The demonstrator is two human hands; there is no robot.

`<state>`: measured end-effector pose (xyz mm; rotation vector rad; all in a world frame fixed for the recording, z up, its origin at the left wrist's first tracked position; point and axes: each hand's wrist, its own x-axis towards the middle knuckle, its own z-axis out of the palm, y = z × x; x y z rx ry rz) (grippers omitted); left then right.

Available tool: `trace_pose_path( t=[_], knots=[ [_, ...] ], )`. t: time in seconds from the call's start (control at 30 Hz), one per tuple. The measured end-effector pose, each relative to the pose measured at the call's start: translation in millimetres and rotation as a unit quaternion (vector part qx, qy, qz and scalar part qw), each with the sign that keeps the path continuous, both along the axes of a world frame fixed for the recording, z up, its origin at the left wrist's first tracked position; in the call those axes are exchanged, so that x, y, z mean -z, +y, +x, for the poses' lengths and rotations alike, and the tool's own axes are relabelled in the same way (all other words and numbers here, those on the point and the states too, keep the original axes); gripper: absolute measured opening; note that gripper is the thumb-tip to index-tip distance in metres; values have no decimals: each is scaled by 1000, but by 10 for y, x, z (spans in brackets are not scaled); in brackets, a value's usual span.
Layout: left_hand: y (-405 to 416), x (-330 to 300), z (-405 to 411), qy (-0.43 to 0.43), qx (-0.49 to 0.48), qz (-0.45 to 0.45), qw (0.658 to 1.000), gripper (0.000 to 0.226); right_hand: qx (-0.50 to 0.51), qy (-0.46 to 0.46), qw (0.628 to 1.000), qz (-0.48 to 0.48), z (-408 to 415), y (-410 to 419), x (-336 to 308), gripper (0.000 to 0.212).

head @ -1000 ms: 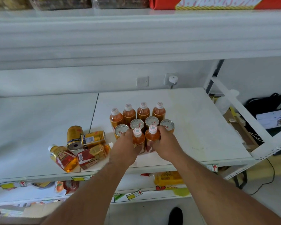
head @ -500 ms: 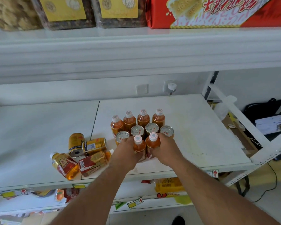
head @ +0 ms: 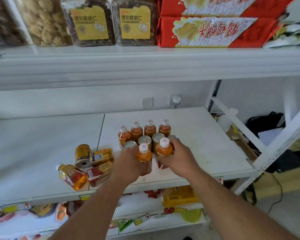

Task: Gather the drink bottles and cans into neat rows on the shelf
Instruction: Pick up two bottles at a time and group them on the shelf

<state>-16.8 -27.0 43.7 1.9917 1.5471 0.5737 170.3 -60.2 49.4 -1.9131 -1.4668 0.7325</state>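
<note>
Two small orange-tea bottles upright near the front edge of the white shelf [head: 206, 135], each with a white cap bearing a printed round mark, amber-orange liquid at the shoulder and a red label lower down. Left bottle [head: 144, 155] gripped by the left hand [head: 128, 165], fingers curled round its body from the left side; right bottle [head: 164, 149] gripped by the right hand [head: 178, 159], fingers wrapped round its far side, thumb on the label. Both held side by side, nearly touching, just in front of the cans. Behind them, a row of silver-topped cans [head: 144, 140] standing upright, the rightmost partly hidden by the right hand. Behind those, a back row of four matching bottles [head: 150, 129], caps up, shoulder to shoulder. Off to the left, well apart from the rows, a loose heap: a gold can [head: 82, 155] lying with its base toward the camera, a second gold can [head: 102, 155] on its side, a fallen bottle [head: 73, 176] with red label, and a red-labelled bottle [head: 98, 173] lying beside it. Above, on the upper shelf, clear tubs [head: 90, 23] with yellow labels and red packets [head: 213, 32].
</note>
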Motion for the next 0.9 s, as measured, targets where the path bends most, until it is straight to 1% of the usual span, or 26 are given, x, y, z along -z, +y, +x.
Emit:
trace_pose_path(
  t=[0.1,0.2,0.3,0.43,0.67,0.77,0.9],
  knots=[
    [-126,-20,-28,-52,5,-13,999,30,5,16,1000,16,-3,-117,-16,57],
    [-247,-29,-31,-91,14,-12,996,30,1,37,999,29,20,-238,-34,51],
    [-405,-73,19,-109,15,1,994,35,-8,52,998,41,71,-391,-73,47],
    [-644,-141,144,-106,9,23,994,42,-20,66,996,53,204,-597,-125,46],
    [-1142,-165,484,-84,-32,6,996,38,-30,86,994,59,576,-1091,-195,56],
    [-1337,-198,634,-76,-36,23,996,36,-34,90,993,61,747,-1286,-198,52],
    [-1543,-244,779,-75,-30,16,997,39,-25,89,994,66,931,-1492,-197,52]
  ],
)
